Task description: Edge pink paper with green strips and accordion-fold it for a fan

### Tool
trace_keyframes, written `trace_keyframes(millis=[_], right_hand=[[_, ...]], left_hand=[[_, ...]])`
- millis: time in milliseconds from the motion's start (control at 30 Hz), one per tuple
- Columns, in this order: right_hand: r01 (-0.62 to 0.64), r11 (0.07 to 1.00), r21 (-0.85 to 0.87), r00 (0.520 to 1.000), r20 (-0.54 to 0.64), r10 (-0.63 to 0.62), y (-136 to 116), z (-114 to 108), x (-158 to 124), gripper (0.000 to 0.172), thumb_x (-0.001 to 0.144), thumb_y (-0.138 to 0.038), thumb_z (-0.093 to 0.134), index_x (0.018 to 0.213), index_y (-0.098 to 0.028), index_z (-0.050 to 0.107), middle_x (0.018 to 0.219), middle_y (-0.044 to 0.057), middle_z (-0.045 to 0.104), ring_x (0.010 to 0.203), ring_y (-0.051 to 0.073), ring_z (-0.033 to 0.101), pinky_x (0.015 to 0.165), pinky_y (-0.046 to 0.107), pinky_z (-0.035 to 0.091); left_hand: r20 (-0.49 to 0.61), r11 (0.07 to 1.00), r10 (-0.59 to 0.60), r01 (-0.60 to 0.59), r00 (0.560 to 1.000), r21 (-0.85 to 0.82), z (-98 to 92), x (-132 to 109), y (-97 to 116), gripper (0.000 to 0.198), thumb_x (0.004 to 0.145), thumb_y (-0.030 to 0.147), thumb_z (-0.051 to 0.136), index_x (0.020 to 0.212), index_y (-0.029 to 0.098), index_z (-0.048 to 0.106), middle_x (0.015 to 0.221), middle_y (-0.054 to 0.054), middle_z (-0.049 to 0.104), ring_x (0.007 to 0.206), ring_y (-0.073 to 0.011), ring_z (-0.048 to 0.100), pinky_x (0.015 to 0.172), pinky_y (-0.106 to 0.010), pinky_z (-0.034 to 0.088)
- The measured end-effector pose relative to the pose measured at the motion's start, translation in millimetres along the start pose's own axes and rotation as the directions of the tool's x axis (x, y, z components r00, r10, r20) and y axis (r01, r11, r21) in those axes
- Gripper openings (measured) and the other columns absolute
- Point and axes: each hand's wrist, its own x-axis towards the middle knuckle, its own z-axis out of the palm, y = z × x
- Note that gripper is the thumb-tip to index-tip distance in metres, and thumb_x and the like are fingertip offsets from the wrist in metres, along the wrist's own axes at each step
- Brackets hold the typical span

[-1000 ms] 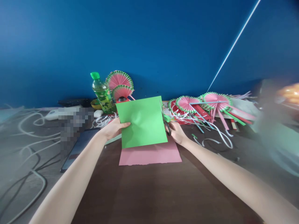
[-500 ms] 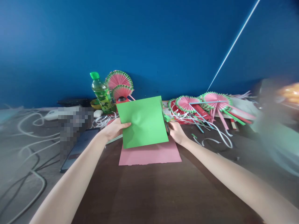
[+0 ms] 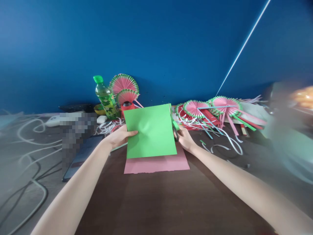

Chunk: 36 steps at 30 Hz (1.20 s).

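Note:
My left hand (image 3: 119,137) pinches the left edge of a green paper sheet (image 3: 150,130) and holds it up over the table. Gripping dark scissors (image 3: 174,131) at the sheet's right edge is my right hand (image 3: 185,138), with the blades along that edge and a narrow green strip curling off there. Flat on the brown table (image 3: 156,202) under the green sheet lies a pink paper sheet (image 3: 156,164).
A green-capped bottle (image 3: 104,98) and two pleated pink-green paper fans (image 3: 124,85) stand at the back wall. More fans with sticks (image 3: 215,107) and paper strips (image 3: 227,143) lie to the right. A phone (image 3: 81,156) and cables (image 3: 31,147) lie to the left.
The green sheet has dropped slightly lower and toward me. The scissors have moved a little along its right edge.

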Motion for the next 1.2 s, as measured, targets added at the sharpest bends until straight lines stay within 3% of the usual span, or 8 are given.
trace_keyframes(millis=[167,300,467,667,933,1067,1200], right_hand=[[-0.012,0.999,0.047,1.0,-0.017,0.012,5,0,0,0.012,0.078,-0.035,0.052,0.076,-0.022,0.049,0.054,-0.005,0.032,0.049,0.01,0.027,0.048,0.024,0.026],[-0.019,1.0,0.02,0.999,-0.027,0.02,3,0,1,0.017,0.077,-0.039,0.053,0.075,-0.022,0.049,0.055,-0.004,0.035,0.051,0.011,0.03,0.048,0.025,0.027],[0.02,0.999,0.028,0.999,-0.034,-0.019,-1,0,0,0.011,0.075,-0.027,0.051,0.068,-0.022,0.044,0.056,-0.005,0.036,0.053,0.011,0.03,0.05,0.025,0.027],[0.017,0.999,-0.037,0.998,-0.053,-0.019,-3,0,0,0.02,0.074,-0.023,0.045,0.06,-0.022,0.032,0.052,-0.005,0.032,0.05,0.01,0.027,0.049,0.025,0.023],[0.014,0.998,-0.063,0.999,-0.035,-0.016,-6,0,0,0.006,0.074,-0.017,0.042,0.069,-0.021,0.042,0.056,-0.005,0.037,0.051,0.01,0.033,0.05,0.025,0.028],[-0.014,1.0,0.004,0.999,-0.044,0.014,-9,0,1,0.01,0.078,-0.028,0.051,0.074,-0.019,0.047,0.06,-0.004,0.044,0.055,0.01,0.04,0.054,0.025,0.032],[-0.075,0.989,0.128,0.997,0.004,0.075,-9,1,2,0.026,0.079,-0.041,0.054,0.091,-0.018,0.056,0.06,-0.003,0.051,0.058,0.012,0.048,0.057,0.026,0.039]], left_hand=[[0.059,1.0,-0.029,0.03,0.998,-0.002,-2.1,1,-2,0.034,0.061,0.023,0.076,0.093,0.017,0.065,0.097,-0.008,0.071,0.085,-0.022,0.067,0.084,-0.034,0.053],[0.053,1.0,-0.018,0.018,0.998,0.006,-2.2,1,-2,0.033,0.062,0.023,0.076,0.092,0.018,0.064,0.098,-0.008,0.07,0.086,-0.0222,0.067,0.084,-0.034,0.053],[0.056,1.0,-0.008,0.007,0.998,0.01,-1.9,1,-2,0.033,0.063,0.023,0.075,0.094,0.018,0.064,0.099,-0.009,0.07,0.089,-0.0233,0.066,0.086,-0.036,0.052],[0.049,1.0,-0.006,0.006,0.999,0.004,0.2,0,0,0.035,0.062,0.025,0.076,0.094,0.018,0.065,0.099,-0.008,0.07,0.086,-0.0226,0.067,0.084,-0.035,0.053],[0.019,0.999,-0.039,0.039,0.999,-0.016,2.4,-2,1,0.038,0.06,0.024,0.077,0.095,0.017,0.066,0.098,-0.009,0.07,0.088,-0.0239,0.067,0.084,-0.035,0.054],[-0.094,0.998,0.001,-0.006,0.996,-0.058,-0.9,1,1,0.036,0.064,0.019,0.072,0.099,0.017,0.065,0.102,-0.007,0.07,0.091,-0.023,0.066,0.084,-0.034,0.053],[-0.28,0.971,0.137,-0.184,0.95,-0.15,-9.6,9,3,0.031,0.065,0.013,0.067,0.096,0.014,0.065,0.1,-0.007,0.07,0.092,-0.0233,0.065,0.085,-0.035,0.053]])
